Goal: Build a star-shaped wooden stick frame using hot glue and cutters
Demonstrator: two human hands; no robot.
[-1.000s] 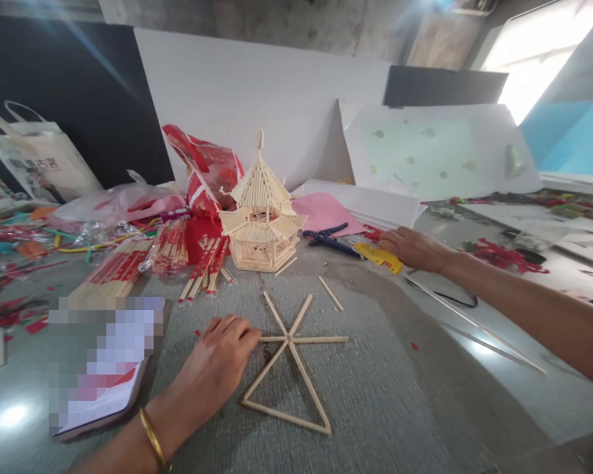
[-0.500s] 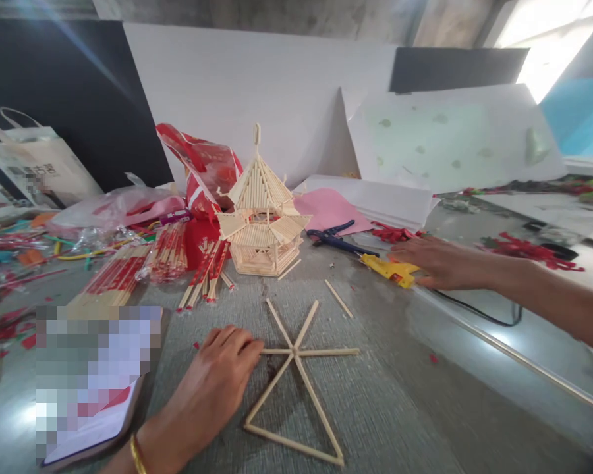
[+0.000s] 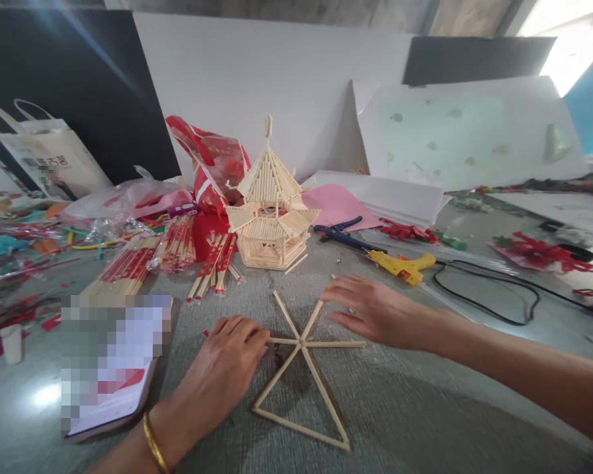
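A flat frame of thin wooden sticks (image 3: 302,343) lies on the grey mat, spokes crossing at one joint with a triangle at the near side. My left hand (image 3: 227,372), fingers curled, presses its fingertips on the end of the left spoke. Just right of the frame's upper spokes hovers my right hand (image 3: 370,309), fingers stretched out flat over a loose stick that it mostly hides. The yellow glue gun (image 3: 400,264) lies free behind the right hand, its black cord (image 3: 484,296) looping to the right.
A finished stick pavilion model (image 3: 269,210) stands behind the frame. Bundles of red-wrapped chopsticks (image 3: 175,247) and a red bag (image 3: 212,158) lie to its left, blue-handled scissors (image 3: 343,234) and pink paper (image 3: 336,204) to its right. A notebook (image 3: 113,368) lies at the near left.
My right hand has let go of the yellow glue gun and come back left and nearer, over the loose stick by the frame. The left hand has stayed on the spoke.
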